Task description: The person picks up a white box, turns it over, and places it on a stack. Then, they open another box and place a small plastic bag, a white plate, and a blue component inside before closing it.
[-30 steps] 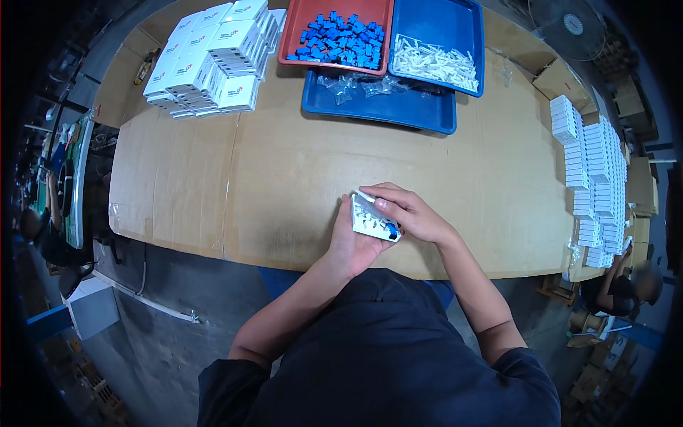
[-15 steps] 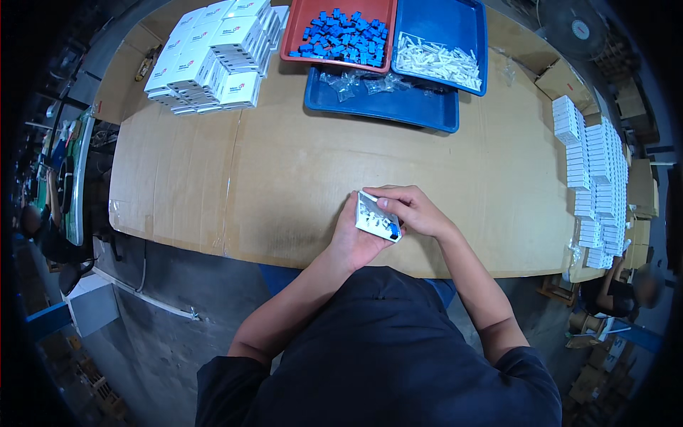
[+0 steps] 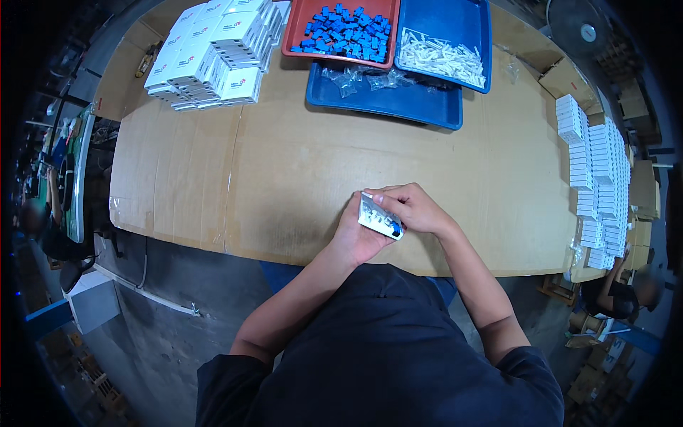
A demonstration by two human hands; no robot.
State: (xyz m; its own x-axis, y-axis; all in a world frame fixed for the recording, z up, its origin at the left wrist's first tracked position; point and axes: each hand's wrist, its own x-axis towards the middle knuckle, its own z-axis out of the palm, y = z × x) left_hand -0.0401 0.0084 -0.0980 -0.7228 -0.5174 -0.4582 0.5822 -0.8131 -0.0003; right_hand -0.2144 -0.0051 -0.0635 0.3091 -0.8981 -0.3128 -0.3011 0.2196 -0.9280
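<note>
Cardboard covers the counter (image 3: 299, 164); white boxes (image 3: 210, 53) fill its far left corner. At the near edge, the left hand (image 3: 356, 235) cradles a small white packet (image 3: 380, 219) from below, fingers curled, while the right hand (image 3: 413, 208) pinches its top. Seemingly the packet is being closed; next calls for a firm, even press. More white cartons (image 3: 597, 178) line the right edge.

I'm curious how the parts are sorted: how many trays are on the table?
3, all at the table's far edge: a red tray holding blue parts, a blue tray with white parts to its right, and another blue tray, partly under them, holding clear bags.
</note>
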